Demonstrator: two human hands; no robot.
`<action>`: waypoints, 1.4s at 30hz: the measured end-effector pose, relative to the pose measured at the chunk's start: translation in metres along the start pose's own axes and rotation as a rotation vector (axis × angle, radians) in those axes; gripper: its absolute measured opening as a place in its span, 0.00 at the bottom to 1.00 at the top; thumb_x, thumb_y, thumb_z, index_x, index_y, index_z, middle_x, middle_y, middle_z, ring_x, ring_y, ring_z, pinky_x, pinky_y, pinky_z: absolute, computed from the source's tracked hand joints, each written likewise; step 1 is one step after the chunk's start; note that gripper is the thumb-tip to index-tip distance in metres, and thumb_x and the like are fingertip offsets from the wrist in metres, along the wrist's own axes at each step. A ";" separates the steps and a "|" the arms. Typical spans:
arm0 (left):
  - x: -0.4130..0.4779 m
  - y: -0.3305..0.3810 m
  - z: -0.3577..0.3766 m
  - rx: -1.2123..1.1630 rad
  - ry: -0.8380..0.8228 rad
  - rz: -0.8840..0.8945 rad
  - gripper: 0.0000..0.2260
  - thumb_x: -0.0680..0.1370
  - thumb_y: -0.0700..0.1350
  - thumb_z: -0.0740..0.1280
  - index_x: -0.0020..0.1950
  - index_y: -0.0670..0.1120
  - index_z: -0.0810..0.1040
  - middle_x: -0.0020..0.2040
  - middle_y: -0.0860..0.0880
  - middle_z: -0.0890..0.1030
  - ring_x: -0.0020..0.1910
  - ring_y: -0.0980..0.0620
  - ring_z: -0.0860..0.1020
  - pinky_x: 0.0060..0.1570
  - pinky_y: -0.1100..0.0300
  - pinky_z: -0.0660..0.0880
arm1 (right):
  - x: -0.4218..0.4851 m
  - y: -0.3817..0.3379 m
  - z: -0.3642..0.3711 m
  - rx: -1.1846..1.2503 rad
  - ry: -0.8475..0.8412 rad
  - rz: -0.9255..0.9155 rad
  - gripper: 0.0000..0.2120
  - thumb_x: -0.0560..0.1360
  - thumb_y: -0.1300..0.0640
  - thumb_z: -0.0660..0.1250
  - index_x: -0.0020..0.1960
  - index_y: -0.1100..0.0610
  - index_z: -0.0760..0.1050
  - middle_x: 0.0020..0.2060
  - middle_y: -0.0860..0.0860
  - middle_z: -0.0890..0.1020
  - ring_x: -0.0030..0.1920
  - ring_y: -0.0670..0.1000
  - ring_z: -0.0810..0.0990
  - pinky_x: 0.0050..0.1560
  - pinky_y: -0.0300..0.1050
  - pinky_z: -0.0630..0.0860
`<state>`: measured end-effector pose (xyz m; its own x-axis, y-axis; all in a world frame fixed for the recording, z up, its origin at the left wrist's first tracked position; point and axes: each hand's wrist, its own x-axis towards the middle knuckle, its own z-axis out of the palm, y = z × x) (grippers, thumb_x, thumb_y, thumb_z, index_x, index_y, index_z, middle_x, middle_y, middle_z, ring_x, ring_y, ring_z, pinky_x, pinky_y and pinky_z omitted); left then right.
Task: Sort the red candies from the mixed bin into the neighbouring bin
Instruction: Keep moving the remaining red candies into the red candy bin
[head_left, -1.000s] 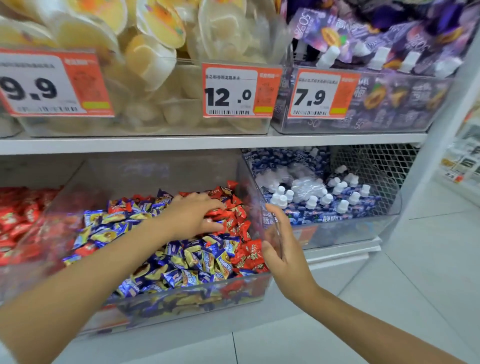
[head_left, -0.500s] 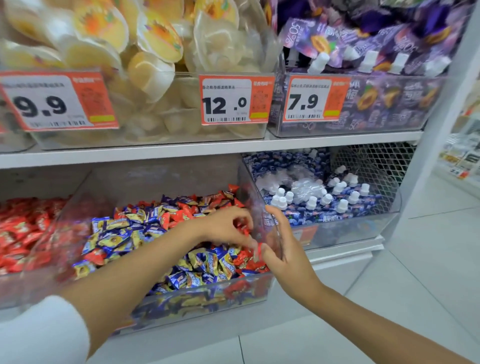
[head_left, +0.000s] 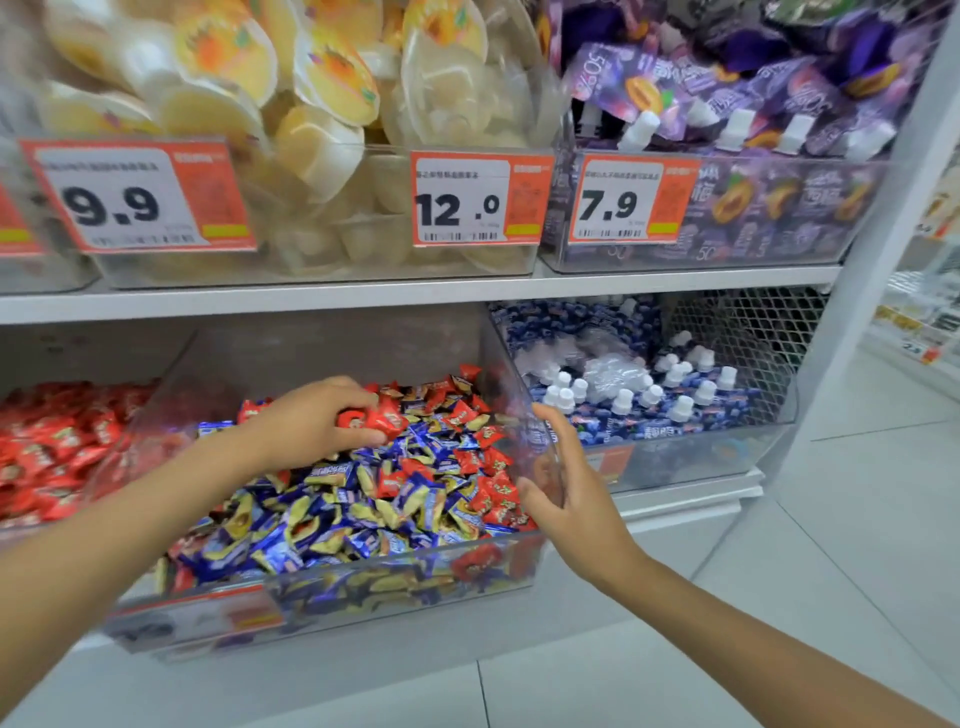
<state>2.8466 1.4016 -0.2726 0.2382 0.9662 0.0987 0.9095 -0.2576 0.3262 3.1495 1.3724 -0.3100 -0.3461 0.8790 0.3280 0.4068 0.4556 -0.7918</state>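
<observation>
The clear mixed bin (head_left: 363, 582) on the lower shelf holds blue-and-yellow candies with red candies (head_left: 483, 488) scattered along its right side and back. My left hand (head_left: 311, 421) is inside the bin, its fingers curled round a few red candies (head_left: 371, 418). My right hand (head_left: 566, 499) sits at the bin's right wall, thumb inside and fingers outside the clear panel. The neighbouring bin of red candies (head_left: 47, 447) stands to the left.
To the right is a bin of blue pouches with white caps (head_left: 665, 400). The upper shelf carries bins of jelly cups (head_left: 322, 145) and purple pouches (head_left: 727, 197) with orange price tags. A white upright (head_left: 883, 249) and tiled floor lie at right.
My left hand moved from the bin's right front edge back toward the middle, now gripping red candies. My right hand stays at the bin's right wall.
</observation>
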 end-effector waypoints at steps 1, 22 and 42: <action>-0.013 -0.008 -0.006 -0.042 0.038 -0.011 0.15 0.69 0.59 0.69 0.52 0.54 0.80 0.54 0.53 0.77 0.56 0.53 0.76 0.58 0.60 0.69 | 0.000 -0.002 -0.002 -0.024 0.013 0.000 0.29 0.71 0.46 0.64 0.65 0.25 0.55 0.36 0.61 0.73 0.34 0.56 0.71 0.36 0.57 0.69; -0.084 -0.016 -0.049 -0.145 0.181 -0.139 0.18 0.72 0.63 0.59 0.55 0.57 0.76 0.45 0.52 0.73 0.44 0.60 0.73 0.44 0.71 0.66 | 0.121 -0.066 0.101 -0.130 -0.416 -0.008 0.21 0.81 0.52 0.60 0.73 0.53 0.65 0.71 0.52 0.68 0.71 0.51 0.66 0.70 0.44 0.62; -0.089 -0.002 -0.039 -0.304 0.159 -0.158 0.14 0.73 0.60 0.65 0.39 0.51 0.78 0.31 0.49 0.72 0.28 0.56 0.66 0.32 0.60 0.64 | 0.101 -0.077 0.063 0.379 -0.438 0.196 0.14 0.80 0.63 0.60 0.62 0.48 0.73 0.53 0.52 0.79 0.45 0.49 0.78 0.41 0.39 0.76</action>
<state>2.8107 1.3161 -0.2454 0.0254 0.9864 0.1623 0.7827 -0.1206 0.6106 3.0301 1.4178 -0.2485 -0.6436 0.7651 -0.0208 0.1965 0.1389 -0.9706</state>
